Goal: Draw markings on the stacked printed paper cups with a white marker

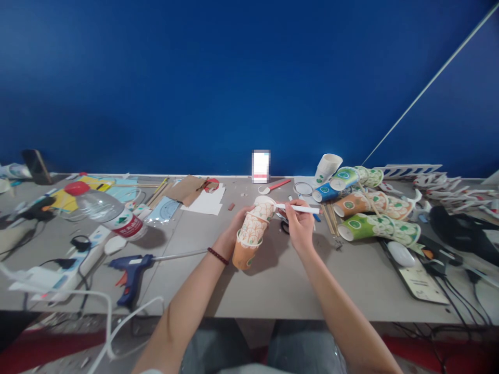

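My left hand (238,223) is wrapped round a chain of paper cups (251,228), joined end to end and tilted above the table. An orange cup forms its lower end, and the white cups above carry a drawn scale pattern. In my right hand (301,226) is a white marker pen (298,208), its tip at the rim of the topmost cup. Part of my left fingers is hidden behind the cups. Black-handled scissors (285,227) lie partly hidden beside my right hand.
On the left stand a water bottle (117,213), a blue glue gun (132,270) and a power strip (83,259). Decorated cup chains (378,228), wooden sticks (331,218) and a computer mouse (401,253) lie to the right. A blue wall (234,93) rises behind the table.
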Demonstrator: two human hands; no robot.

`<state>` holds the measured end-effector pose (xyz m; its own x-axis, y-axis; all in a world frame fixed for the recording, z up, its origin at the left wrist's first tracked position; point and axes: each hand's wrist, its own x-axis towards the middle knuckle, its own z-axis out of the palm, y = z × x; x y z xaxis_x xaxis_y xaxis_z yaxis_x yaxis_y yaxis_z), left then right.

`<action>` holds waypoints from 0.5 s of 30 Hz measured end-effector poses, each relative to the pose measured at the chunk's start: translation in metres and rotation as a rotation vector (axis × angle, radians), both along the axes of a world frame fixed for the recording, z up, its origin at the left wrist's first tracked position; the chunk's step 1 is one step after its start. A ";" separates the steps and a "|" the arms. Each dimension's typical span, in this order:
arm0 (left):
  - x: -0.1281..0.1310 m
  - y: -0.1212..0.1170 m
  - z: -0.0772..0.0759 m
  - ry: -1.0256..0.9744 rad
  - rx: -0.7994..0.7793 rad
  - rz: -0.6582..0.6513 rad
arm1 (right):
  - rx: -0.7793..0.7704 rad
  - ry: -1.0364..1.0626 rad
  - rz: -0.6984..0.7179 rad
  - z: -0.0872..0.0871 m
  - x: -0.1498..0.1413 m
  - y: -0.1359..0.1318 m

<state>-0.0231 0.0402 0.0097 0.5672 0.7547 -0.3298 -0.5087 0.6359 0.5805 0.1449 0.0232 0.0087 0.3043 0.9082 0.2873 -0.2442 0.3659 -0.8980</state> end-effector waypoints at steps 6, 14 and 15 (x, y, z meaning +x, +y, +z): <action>0.001 -0.006 0.005 0.031 0.044 0.024 | 0.000 0.025 0.013 0.000 0.001 0.001; 0.002 -0.016 0.013 0.054 0.096 0.063 | -0.005 0.049 0.005 0.004 -0.001 -0.001; 0.002 -0.016 0.013 0.048 0.098 0.060 | -0.006 0.049 0.007 0.004 -0.001 -0.001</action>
<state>-0.0214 0.0246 0.0229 0.5053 0.8167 -0.2787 -0.5139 0.5443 0.6630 0.1440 0.0223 0.0128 0.3115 0.9120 0.2669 -0.2901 0.3588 -0.8872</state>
